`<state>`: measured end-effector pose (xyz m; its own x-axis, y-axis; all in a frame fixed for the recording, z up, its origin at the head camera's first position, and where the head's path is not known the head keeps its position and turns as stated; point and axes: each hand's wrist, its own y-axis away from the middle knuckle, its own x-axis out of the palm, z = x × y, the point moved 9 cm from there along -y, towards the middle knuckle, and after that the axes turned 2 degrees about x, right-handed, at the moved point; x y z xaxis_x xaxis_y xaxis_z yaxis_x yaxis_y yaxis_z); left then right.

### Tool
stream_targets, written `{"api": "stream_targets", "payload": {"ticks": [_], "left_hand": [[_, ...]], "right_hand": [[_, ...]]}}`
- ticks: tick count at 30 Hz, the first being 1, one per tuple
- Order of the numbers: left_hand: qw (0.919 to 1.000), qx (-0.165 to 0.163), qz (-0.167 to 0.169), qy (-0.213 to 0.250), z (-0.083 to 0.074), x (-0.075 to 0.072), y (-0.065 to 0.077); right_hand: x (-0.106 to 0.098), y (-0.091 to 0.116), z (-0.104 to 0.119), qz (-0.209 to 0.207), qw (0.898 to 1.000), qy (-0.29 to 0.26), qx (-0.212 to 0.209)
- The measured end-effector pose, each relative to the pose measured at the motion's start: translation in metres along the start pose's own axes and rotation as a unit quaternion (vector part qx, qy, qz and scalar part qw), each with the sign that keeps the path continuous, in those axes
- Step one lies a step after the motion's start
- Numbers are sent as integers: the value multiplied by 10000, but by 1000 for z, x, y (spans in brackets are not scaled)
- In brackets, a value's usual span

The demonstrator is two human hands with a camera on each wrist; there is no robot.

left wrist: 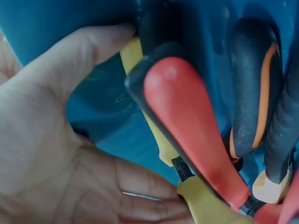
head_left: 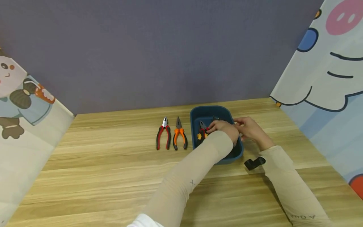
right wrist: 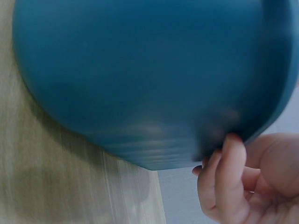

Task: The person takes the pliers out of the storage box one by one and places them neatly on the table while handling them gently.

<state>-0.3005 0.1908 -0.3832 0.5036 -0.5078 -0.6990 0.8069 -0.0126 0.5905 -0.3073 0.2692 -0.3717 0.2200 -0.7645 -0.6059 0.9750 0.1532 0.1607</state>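
Inside a blue plastic bin (head_left: 208, 111), my left hand (head_left: 225, 130) is reaching down among several pliers. The left wrist view shows its thumb and fingers around yellow-and-black handled pliers (left wrist: 205, 201). Across these lies a red-and-black handle (left wrist: 189, 126), with a black-and-orange handle (left wrist: 252, 93) beside it. At the bin's right side, my right hand (head_left: 250, 130) pinches the rim, fingertips against the wall (right wrist: 140, 70). Left of the bin, red-and-black pliers (head_left: 164, 123) and orange-and-black pliers (head_left: 179, 125) lie side by side, jaws pointing away.
The bin stands on a wood-grain table (head_left: 113, 157), near its back edge. A grey panel (head_left: 170, 53) rises behind. Cartoon-printed sheets (head_left: 326, 85) border both sides. A black device (head_left: 254, 163) sits at the right sleeve.
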Motion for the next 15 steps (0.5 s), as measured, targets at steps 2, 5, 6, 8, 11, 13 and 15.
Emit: {"api": "stream_targets", "payload": {"ticks": [2, 5, 6, 8, 11, 13, 15], "left_hand": [[9999, 153, -4, -77, -1, 1, 4], [9992, 406, -9, 10, -1, -1, 8], [9985, 538, -30, 78, -1, -2, 9], [9967, 787, -48, 176, 0, -4, 10], [9937, 1032, -46, 440, 2, -6, 11], [9923, 1136, -3, 488, 2, -7, 11], [9926, 1105, 115, 492, 2, -4, 11]], "right_hand": [[0, 0, 1, 4, 10000, -14, -13], [1, 0, 1, 2, 10000, -30, -45], [1, 0, 1, 2, 10000, -30, -59], [0, 0, 2, -7, 10000, -23, -90], [-1, 0, 2, -46, 9999, -10, -116], [-1, 0, 2, -66, 9999, 3, -128], [0, 0, 2, -51, 9999, -3, -114]]}}
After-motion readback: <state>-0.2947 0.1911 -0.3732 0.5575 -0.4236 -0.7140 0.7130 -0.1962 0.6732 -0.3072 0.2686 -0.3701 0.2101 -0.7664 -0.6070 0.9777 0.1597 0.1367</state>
